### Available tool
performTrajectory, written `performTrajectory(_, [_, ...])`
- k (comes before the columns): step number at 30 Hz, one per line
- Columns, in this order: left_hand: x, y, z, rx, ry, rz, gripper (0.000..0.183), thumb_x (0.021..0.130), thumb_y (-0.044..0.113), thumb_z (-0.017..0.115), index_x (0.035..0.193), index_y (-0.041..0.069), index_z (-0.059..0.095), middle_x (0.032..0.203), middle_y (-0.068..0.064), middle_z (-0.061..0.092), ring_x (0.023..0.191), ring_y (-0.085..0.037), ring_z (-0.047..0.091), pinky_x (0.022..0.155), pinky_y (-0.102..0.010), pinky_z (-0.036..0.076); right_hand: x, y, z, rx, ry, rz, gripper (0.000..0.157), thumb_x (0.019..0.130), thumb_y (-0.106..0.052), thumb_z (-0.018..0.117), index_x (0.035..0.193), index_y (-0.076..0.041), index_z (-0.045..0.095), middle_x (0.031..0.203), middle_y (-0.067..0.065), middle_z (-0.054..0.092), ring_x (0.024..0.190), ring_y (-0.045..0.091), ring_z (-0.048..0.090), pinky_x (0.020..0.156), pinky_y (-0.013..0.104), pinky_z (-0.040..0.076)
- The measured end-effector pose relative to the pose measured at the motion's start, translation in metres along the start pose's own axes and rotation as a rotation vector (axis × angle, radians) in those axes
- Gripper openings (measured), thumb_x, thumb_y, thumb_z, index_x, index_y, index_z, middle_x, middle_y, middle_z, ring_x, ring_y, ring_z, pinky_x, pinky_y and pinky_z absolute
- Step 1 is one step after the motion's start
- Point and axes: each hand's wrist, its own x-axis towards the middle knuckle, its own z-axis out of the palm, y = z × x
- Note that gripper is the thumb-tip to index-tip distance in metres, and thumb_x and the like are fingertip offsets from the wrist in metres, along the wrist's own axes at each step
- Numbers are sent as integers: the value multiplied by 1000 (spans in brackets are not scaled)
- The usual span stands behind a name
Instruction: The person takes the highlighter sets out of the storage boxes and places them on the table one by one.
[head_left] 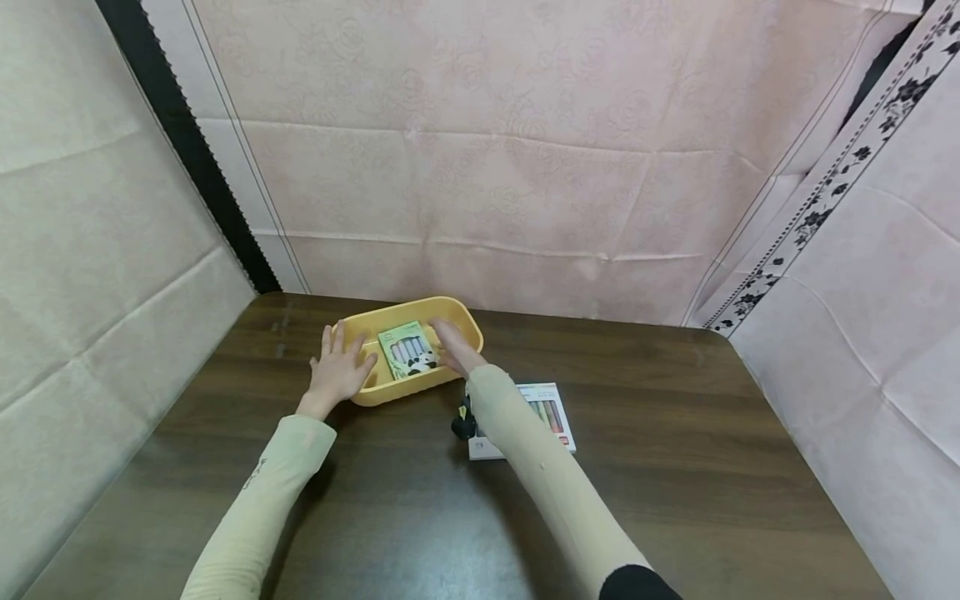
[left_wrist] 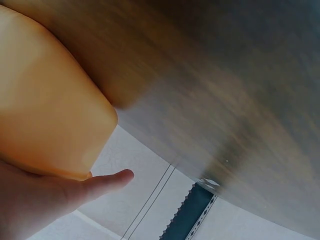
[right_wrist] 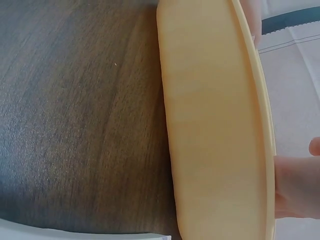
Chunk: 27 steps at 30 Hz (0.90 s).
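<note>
A yellow plastic basket [head_left: 392, 392] stands near the back of the table, with a small green box [head_left: 408, 348] picturing coloured sticks and a panda lying in it. My left hand [head_left: 337, 371] is at its left end, fingers spread; in the left wrist view an extended finger [left_wrist: 107, 182] shows beside the basket wall [left_wrist: 55, 100]. My right hand [head_left: 456, 346] reaches over the right end with its fingers extended, partly blurred. From the right wrist view, the right hand [right_wrist: 300, 187] appears beyond the basket's long side [right_wrist: 215, 125]. Neither hand grips anything.
Under my right forearm lies a white box [head_left: 555, 408] picturing coloured sticks, partly covered by the sleeve. A small black object [head_left: 462, 427] with a yellow-green patch sits at its left edge. Pale cloth [head_left: 480, 192] hangs behind the brown wooden table [head_left: 675, 450].
</note>
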Motion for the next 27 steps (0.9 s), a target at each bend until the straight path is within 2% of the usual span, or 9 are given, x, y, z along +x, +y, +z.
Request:
performTrajectory(4, [0,0,0,-1,-3,-3,60,93,46,30,143,13,21,149,-19,-13,135,-39,-16,92,-74,14,26,11,-9,12,-1,15,55,87,-42,51,135,-20,36,148,8,19,133,38,19,102,60,24])
performTrajectory(11, [-1,0,0,-6,-4,-8,62,93,50,27,142,13,21,149,-20,-13,135,-40,-16,91,-75,14,-7,-4,-5,66,-15,-1,52,90,-38,46,136,-16,35,147,6,21,132,38,21,105,54,23])
performTrajectory(14, [-2,0,0,-5,-6,-6,65,92,54,24,142,13,21,149,-20,-13,135,-41,-15,91,-75,14,18,7,-11,108,-32,9,53,88,-38,49,135,-16,36,146,5,21,131,41,22,103,58,22])
performTrajectory(16, [-2,0,0,-7,-7,-4,65,92,54,24,142,13,21,149,-20,-13,135,-41,-14,90,-75,15,56,24,-20,127,-61,3,56,85,-40,54,134,-17,38,146,6,21,130,42,22,100,62,24])
performTrajectory(18, [-2,0,-1,-7,-6,-2,63,93,51,26,143,13,20,149,-19,-14,135,-41,-14,90,-75,15,109,48,-30,143,-91,-4,57,79,-44,60,129,-21,44,145,5,23,128,45,23,94,65,27])
performTrajectory(20, [-2,1,-1,-10,-3,-2,60,93,47,28,143,13,20,149,-20,-13,135,-41,-14,90,-75,15,125,54,-34,148,-92,10,51,77,-43,64,122,-23,50,145,4,23,129,42,23,93,65,29])
performTrajectory(22, [-2,1,-1,-12,3,-1,59,94,44,31,142,12,21,149,-20,-11,135,-41,-14,90,-75,15,90,39,-27,114,-71,11,49,81,-37,61,124,-20,48,146,7,22,131,40,23,96,60,30])
performTrajectory(24, [-1,1,-1,-10,10,-1,58,94,43,31,142,12,23,149,-21,-9,135,-41,-13,89,-75,16,23,9,-17,67,-49,22,45,85,-27,57,127,-15,45,146,9,22,132,37,23,99,55,32])
performTrajectory(27, [-2,1,-1,-3,16,1,59,94,45,30,141,11,24,149,-21,-7,135,-42,-10,89,-75,17,-43,-20,-3,-30,4,26,44,90,-12,46,132,-3,37,145,12,24,133,33,23,103,47,31])
